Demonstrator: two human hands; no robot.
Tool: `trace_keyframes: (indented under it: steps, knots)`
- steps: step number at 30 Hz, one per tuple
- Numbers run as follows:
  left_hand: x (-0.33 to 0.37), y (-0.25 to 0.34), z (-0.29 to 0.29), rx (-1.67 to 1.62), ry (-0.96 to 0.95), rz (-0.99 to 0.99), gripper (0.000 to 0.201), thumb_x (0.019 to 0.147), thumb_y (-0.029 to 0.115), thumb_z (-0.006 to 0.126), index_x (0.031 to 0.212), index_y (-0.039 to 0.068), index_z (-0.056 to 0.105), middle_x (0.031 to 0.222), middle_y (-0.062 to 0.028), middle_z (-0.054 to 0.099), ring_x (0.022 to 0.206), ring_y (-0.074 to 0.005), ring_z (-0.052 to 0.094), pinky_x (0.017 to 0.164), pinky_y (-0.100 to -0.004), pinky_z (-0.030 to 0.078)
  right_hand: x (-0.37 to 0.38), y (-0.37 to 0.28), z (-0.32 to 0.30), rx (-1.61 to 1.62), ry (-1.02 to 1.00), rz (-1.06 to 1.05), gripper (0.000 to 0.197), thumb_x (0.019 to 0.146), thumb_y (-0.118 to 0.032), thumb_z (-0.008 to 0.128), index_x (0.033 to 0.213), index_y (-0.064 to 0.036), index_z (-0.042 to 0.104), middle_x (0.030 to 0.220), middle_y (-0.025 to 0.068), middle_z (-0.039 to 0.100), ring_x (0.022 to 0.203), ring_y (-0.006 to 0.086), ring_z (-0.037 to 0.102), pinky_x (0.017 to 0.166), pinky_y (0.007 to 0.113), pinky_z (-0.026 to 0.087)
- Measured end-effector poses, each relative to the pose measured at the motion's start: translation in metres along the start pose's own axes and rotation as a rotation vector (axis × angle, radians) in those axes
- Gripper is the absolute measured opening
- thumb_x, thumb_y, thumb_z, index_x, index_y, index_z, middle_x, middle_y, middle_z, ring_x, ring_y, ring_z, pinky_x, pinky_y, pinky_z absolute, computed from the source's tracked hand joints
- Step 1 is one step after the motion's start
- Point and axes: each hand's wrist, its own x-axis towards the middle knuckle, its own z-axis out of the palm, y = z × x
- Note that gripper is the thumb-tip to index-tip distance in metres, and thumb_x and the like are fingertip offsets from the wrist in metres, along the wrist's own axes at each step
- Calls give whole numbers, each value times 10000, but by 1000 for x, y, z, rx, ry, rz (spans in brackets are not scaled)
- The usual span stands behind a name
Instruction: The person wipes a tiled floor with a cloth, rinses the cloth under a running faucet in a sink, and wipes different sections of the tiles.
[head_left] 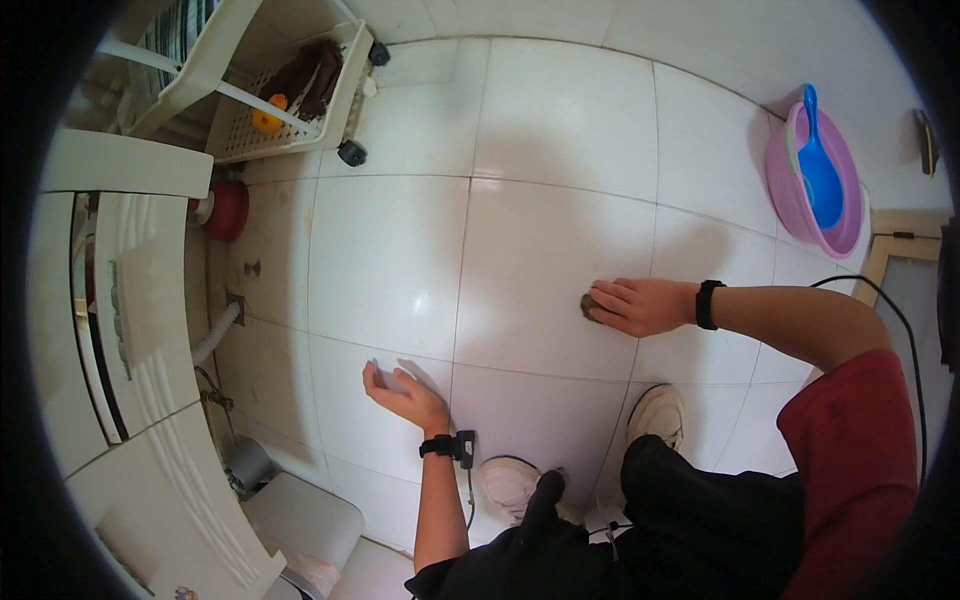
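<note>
My right hand (640, 306) is low over the white tiled floor (560, 235), its fingers closed over a small olive-brown pad (589, 307). Only one edge of the pad shows past the fingertips, and it appears to rest against the tile. To the left, my left hand (408, 400) is held out above the floor with its fingers apart and nothing in it. Black bands circle both wrists; the left one carries a small black box with a cable.
A pink basin (777, 175) with a blue dipper (822, 185) stands at the far right by the wall. On the left are a white cabinet (150, 290), a wheeled rack (345, 95), a red round object (230, 212) and a drain hose (215, 333). My shoes (655, 415) are close below.
</note>
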Motion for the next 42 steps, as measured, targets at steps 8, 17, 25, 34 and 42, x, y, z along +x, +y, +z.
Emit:
trace_keyframes:
  steps: [8, 17, 25, 34, 42]
  knots:
    - [-1, -5, -2, 0, 7, 31, 456, 1047, 40, 451, 1476, -95, 373, 1513, -273, 437, 1455, -392, 415, 1255, -472, 292, -43, -78, -71, 929, -880, 708, 359, 857, -233, 716, 1121, 8, 751, 935, 218, 761, 876, 379, 727, 792, 441, 595]
    - [-3, -6, -4, -31, 10, 33, 453, 1048, 45, 457, 1471, -95, 373, 1521, -266, 423, 1465, -380, 402, 1261, -471, 280, -33, -17, -69, 1058, 402, 1537, 305, 931, -88, 662, 1230, -27, 667, 1043, 121, 740, 928, 228, 733, 819, 360, 588]
    - [-4, 2, 1, -21, -30, 21, 452, 1051, 50, 446, 1475, -92, 379, 1535, -261, 412, 1458, -388, 404, 1266, -473, 285, 26, -1, -2, 502, 443, 1041, 385, 951, -23, 629, 1334, -70, 631, 1359, 154, 633, 1092, 367, 679, 939, 416, 573]
    - [-1, 7, -8, -70, 6, -11, 462, 1058, 35, 422, 1497, -81, 334, 1576, -261, 376, 1511, -375, 356, 1267, -462, 284, -138, -67, -154, 718, -508, 1314, 202, 714, -14, 695, 882, -11, 806, 869, 235, 750, 835, 368, 740, 767, 437, 590]
    - [-7, -8, -2, -177, 103, -33, 463, 1062, 55, 441, 1497, -68, 340, 1552, -239, 400, 1476, -362, 391, 1265, -458, 285, -67, -67, -134, 1272, 88, 1673, 273, 877, -49, 771, 1133, -24, 679, 896, 146, 763, 798, 169, 724, 713, 324, 579]
